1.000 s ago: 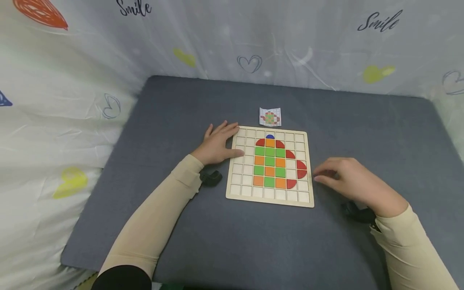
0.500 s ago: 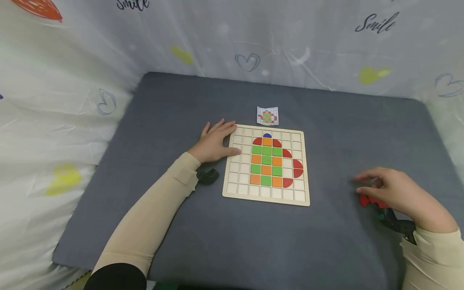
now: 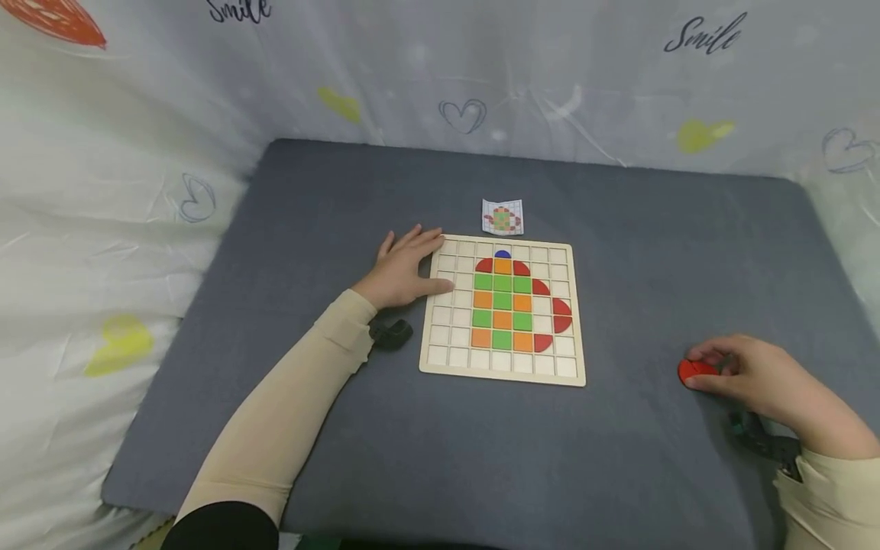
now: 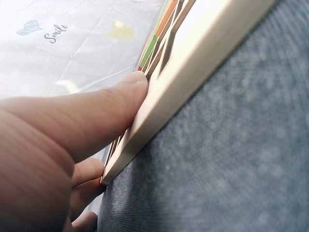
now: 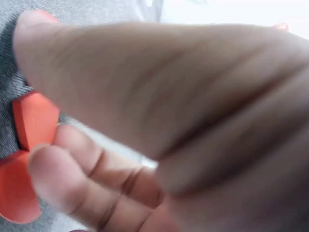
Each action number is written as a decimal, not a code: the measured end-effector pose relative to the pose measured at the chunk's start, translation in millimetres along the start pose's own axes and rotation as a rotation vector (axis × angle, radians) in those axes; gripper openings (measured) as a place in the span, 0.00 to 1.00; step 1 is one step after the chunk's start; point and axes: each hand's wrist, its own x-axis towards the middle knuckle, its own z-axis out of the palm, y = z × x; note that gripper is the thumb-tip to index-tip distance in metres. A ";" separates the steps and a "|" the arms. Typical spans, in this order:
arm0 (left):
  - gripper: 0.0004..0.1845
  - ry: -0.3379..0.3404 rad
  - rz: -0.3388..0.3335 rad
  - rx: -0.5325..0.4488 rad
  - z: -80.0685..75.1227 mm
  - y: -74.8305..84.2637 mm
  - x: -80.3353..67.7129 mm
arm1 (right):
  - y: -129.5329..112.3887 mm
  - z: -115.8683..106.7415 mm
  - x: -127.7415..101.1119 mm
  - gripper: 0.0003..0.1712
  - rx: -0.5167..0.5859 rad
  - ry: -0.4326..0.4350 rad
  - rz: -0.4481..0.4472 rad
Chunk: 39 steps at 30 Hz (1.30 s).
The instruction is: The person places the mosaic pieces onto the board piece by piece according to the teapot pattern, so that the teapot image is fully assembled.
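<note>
My left hand [image 3: 399,271] rests on the left rim of a square wooden grid board [image 3: 500,375]. Its thumb lies over the board's edge, the other fingers around the far left corner. Set in the board are green and orange square tiles, red quarter-circle tiles [image 3: 562,324] and one blue half-round tile [image 3: 503,254]. Right of the board, my right hand [image 3: 763,378] reaches over several loose red quarter-circle tiles [image 3: 693,370] on the table. In the right wrist view its thumb and fingertips are spread apart about the red tiles [image 5: 36,121], touching or very near them.
A small printed card [image 3: 503,218] with a teapot pattern lies just behind the board. The dark grey cloth-covered table [image 3: 385,458] meets a pale curtain [image 3: 584,84] at the back and left. A wrist camera mount [image 3: 392,334] sits below my left hand.
My right hand has moved away from the board's right side, rightward and toward me, down to the red tiles, which have come into view. The left hand stays on the board.
</note>
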 end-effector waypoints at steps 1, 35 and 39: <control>0.50 0.001 0.000 0.000 0.0 -0.6 -0.1 | -0.9 1.7 0.6 0.26 -0.004 0.019 -0.029; 0.50 0.016 0.014 0.012 1.8 -2.8 1.1 | -101.1 5.5 62.8 0.07 -0.070 0.223 -0.336; 0.50 0.015 0.016 0.019 1.8 -3.6 2.1 | -128.9 5.5 74.8 0.08 -0.081 0.219 -0.319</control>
